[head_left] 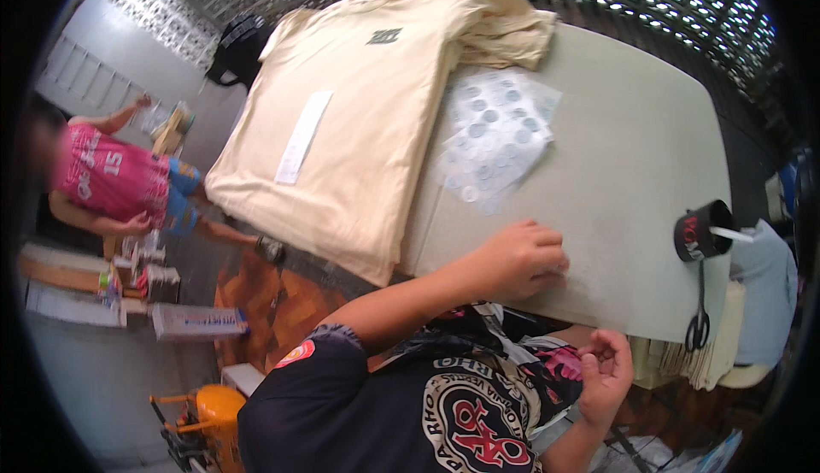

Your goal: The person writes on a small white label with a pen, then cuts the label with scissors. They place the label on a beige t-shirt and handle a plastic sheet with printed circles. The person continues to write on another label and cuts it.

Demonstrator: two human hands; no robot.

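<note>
A clear sticker sheet [571, 278] lies flat on the grey table [632, 157] under the fingertips of the left hand [519, 259], fingers curled and pressing it down. The right hand [605, 375] hovers below the table edge, fingers loosely curled, holding nothing visible. Beyond the left hand lie more sticker sheets [497, 135] and a beige T-shirt [359, 123]; to its right, a black cup [705, 229] and hanging scissors [699, 319].

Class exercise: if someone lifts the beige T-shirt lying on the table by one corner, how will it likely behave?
The beige T-shirt would probably droop and lose its flat shape, since its sleeve already lies crumpled. Its edge hangs over the table rim, so a push might slide it off. The paper strip on it would likely slip away.
</note>
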